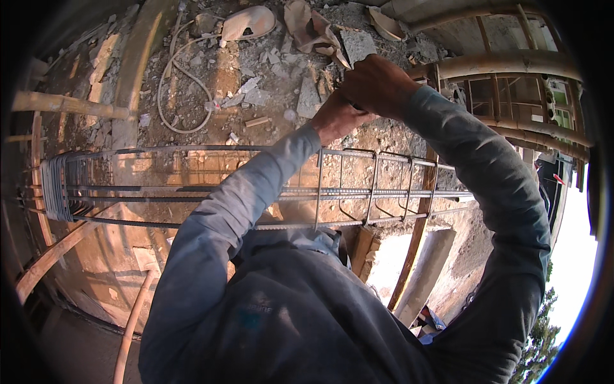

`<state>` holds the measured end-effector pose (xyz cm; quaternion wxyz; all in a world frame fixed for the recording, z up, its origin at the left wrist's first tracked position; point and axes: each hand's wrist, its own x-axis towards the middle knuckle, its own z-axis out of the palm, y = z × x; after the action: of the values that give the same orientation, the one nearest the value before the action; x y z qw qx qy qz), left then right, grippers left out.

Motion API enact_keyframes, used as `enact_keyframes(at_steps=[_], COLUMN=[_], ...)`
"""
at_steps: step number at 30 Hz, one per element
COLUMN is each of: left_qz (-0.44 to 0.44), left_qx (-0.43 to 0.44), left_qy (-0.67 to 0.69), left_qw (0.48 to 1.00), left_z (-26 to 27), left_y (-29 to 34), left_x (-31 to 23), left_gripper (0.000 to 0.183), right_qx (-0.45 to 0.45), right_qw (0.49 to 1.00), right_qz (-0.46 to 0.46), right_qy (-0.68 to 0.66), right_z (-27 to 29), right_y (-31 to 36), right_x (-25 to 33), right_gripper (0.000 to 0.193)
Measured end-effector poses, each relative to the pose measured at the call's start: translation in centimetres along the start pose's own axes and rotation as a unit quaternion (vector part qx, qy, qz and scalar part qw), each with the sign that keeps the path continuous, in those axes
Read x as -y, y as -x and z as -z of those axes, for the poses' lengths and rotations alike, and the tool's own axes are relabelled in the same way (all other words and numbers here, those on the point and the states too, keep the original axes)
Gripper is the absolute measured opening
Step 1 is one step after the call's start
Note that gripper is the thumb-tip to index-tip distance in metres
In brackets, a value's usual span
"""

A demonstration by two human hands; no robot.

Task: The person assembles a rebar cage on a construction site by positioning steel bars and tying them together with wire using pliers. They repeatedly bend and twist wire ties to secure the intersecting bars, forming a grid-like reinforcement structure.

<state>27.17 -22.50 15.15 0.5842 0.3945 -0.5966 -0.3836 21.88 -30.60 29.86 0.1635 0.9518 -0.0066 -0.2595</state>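
My left hand (341, 120) and my right hand (377, 83) meet just beyond the far bar of a rebar cage (377, 192). The fingers of both are curled closed against each other. A small dark thing shows between them, too hidden to name. Long steel bars of the cage run left to right across in front of me. Several square stirrups (318, 192) stand spaced apart on its right half. At the left end a tight bundle of stirrups (54, 189) hangs around the bars.
Rubble and broken plaster cover the ground beyond the cage, with a pale looped hose (185, 128) and a cracked plastic basin (248, 24). Bamboo poles (511, 64) form scaffolding at right. Wooden poles (70, 104) stick in from the left. A timber prop (409, 262) stands near the cage.
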Motion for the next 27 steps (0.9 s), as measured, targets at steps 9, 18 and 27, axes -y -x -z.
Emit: enact_keyframes(at_steps=[9, 18, 27], left_qz=[0.266, 0.061, 0.258], left_qx=[0.31, -0.074, 0.213], left_qy=[0.439, -0.16, 0.467], left_qw=[0.8, 0.982, 0.819], left_z=[2.5, -1.8, 3.1], left_y=[-1.5, 1.0, -0.7], left_x=[2.0, 1.2, 3.8], left_gripper=[0.026, 0.046, 0.017], right_qx=[-0.158, 0.281, -0.204], right_qw=[0.987, 0.957, 0.967], right_qz=[0.035, -0.066, 0.107], right_qy=[0.018, -0.02, 0.109], right_z=[-2.9, 0.5, -0.3], right_y=[3.0, -4.0, 0.0], right_x=[-0.2, -0.7, -0.3], right_gripper=[0.018, 0.017, 0.021])
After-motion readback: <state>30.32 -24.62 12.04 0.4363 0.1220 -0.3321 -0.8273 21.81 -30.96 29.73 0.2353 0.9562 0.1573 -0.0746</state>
